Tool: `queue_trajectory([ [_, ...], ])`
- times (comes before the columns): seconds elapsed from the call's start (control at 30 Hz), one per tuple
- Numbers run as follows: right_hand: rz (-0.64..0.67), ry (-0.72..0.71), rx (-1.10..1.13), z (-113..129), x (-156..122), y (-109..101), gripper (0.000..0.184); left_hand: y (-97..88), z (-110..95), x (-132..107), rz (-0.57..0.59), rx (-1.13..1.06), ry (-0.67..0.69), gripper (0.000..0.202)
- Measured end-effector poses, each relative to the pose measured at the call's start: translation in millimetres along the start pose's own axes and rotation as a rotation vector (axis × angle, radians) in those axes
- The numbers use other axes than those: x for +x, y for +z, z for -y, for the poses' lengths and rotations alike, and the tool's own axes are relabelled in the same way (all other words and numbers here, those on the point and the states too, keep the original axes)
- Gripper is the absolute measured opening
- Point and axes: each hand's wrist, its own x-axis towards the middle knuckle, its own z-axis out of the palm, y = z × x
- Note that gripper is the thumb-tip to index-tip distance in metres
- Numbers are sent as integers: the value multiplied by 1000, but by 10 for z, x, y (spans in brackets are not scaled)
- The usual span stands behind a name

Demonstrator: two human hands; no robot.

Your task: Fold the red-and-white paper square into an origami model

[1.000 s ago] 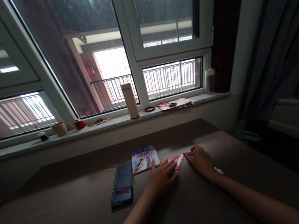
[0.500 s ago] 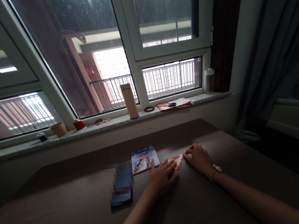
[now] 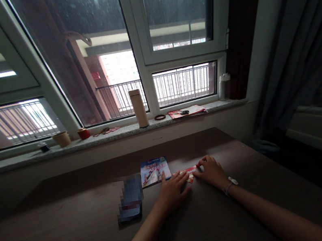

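Observation:
A small strip of red and white printed paper [image 3: 190,170] lies on the brown table, partly covered by both hands. My left hand [image 3: 174,190] rests flat over its left part, fingers spread. At the right end, my right hand [image 3: 212,171] pinches the paper's edge between thumb and fingers; a bracelet is on that wrist. A blue printed booklet [image 3: 150,175] lies just behind my left hand, whose fingertips reach its lower right corner. Left of the hand is a dark, flat, blurred-out object [image 3: 130,199], possibly a phone.
The table [image 3: 73,225] meets the wall under a window. On the stone sill [image 3: 113,133] stand a beige flask [image 3: 138,110], a tan cup [image 3: 62,139], a red spool-like item [image 3: 83,134] and a clear bottle [image 3: 224,87]. Small scissors [image 3: 184,112] lie on red papers [image 3: 194,109].
My right hand has moved slightly left and its thumb has come inward. The paper's right end now looks folded over, with less of its corner showing. My left hand stays in place.

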Motion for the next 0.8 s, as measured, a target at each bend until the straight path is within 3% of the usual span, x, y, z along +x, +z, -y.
queue_trajectory([
  [0.8,63,-68,17,-15,-103,41,66,-7,-25,-7,-3,-7,-12,53],
])
